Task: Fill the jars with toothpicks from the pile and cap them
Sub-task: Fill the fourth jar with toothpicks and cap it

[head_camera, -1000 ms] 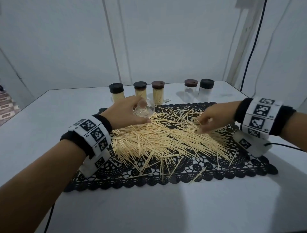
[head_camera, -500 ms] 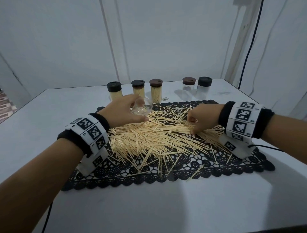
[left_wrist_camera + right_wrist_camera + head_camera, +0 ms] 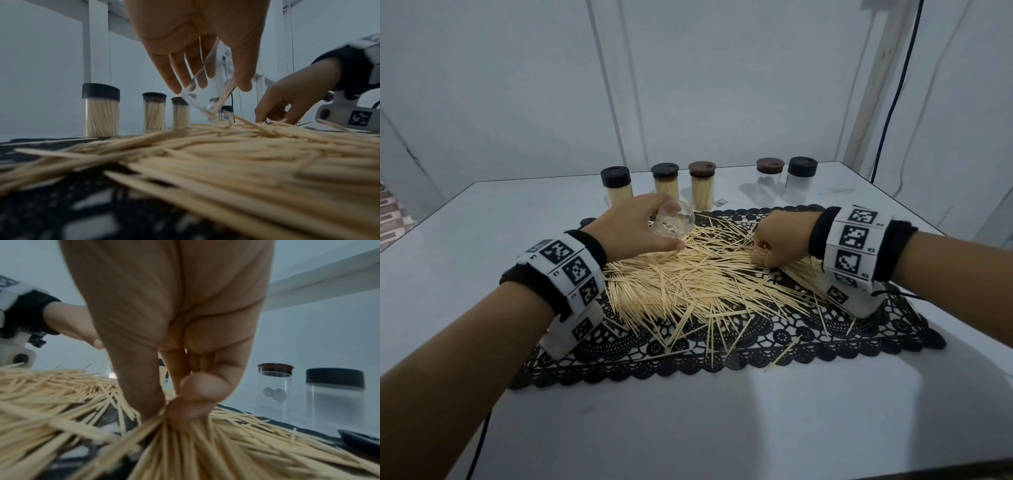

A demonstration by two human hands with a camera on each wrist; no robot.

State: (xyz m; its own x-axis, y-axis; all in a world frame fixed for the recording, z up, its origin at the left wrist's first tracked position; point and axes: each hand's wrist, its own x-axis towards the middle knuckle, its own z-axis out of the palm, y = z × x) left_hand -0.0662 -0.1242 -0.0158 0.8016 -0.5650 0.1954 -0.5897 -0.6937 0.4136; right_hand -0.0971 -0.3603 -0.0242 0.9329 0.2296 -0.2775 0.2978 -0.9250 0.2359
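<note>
From above, the left hand (image 3: 633, 229) grips a tilted clear jar (image 3: 674, 222) over the toothpick pile (image 3: 688, 281) on the black mat (image 3: 825, 329), as before; the right hand (image 3: 780, 240) has slid further left. At the left wrist, a few toothpicks lie inside the jar (image 3: 209, 81). At the right wrist, thumb and fingers (image 3: 197, 386) pinch a bundle (image 3: 164, 426).

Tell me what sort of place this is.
Probably a staged recording booth, not a home: plain white panel walls enclose a bare white table, a cable hangs in the corner, and both wrists carry marker-printed bands.
</note>
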